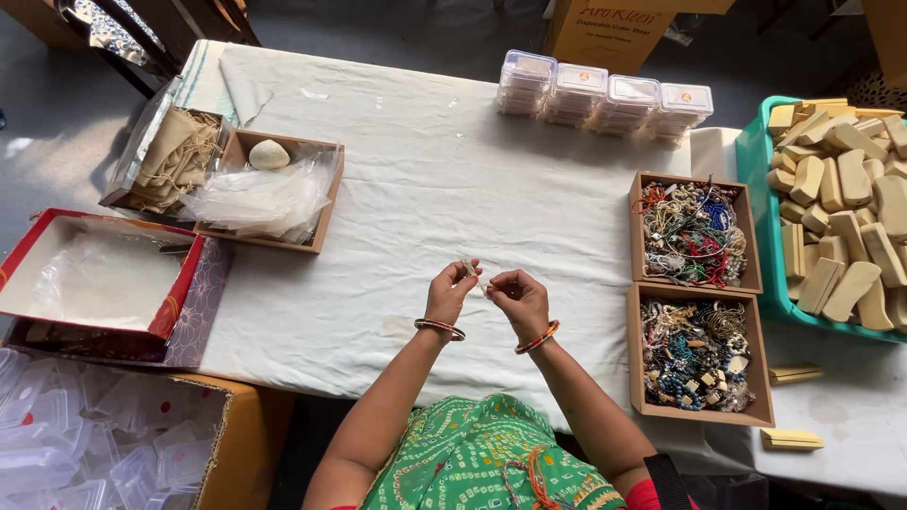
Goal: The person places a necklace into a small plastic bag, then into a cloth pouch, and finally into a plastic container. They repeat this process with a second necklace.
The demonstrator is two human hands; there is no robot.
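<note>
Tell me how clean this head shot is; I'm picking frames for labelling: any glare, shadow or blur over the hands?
Head view: soft even daylight on the white cloth, no hard shadows; left hand and right hand sharp enough, though the small pale item between them is too tiny to identify; mild glare on the clear plastic bags.

Pkgs in view: 4 stacks of small clear plastic lidded boxes [605,99] in a row at table far edge, each lid w/ small round orange sticker. Brown cardboard carton [612,26] on floor just behind them, red print on its side. Red-rimmed open gift box w/ white lining [99,274] at left, sitting on a patterned purple lid. Yellow-brown carton [203,444] bottom left, full of empty clear plastic cases. No screens/signs.
</note>
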